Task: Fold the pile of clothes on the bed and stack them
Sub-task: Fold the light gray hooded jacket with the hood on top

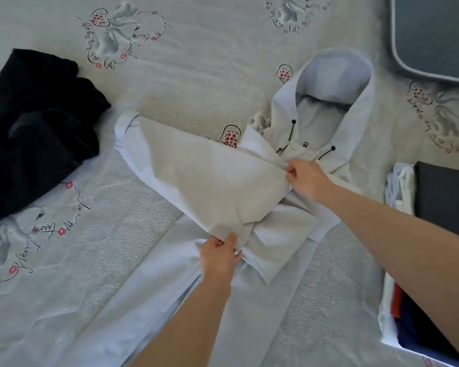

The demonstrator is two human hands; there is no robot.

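A pale blue hooded jacket (326, 102) lies spread on the bed, hood pointing away from me, black drawstring toggles at its collar. One sleeve (196, 168) stretches out flat to the left. My right hand (306, 178) pinches the sleeve's upper edge near the collar. My left hand (219, 256) grips the sleeve's lower edge near the jacket's middle. A crumpled black garment (37, 128) sits unfolded at the left. Folded clothes (440, 197) are stacked at the right edge, a dark piece on top.
The bed wears a grey cover (196, 62) printed with swans and hearts. A dark grey pillow (435, 35) lies at the top right. More folded clothes (408, 321), red and dark blue, sit at the lower right by my right forearm.
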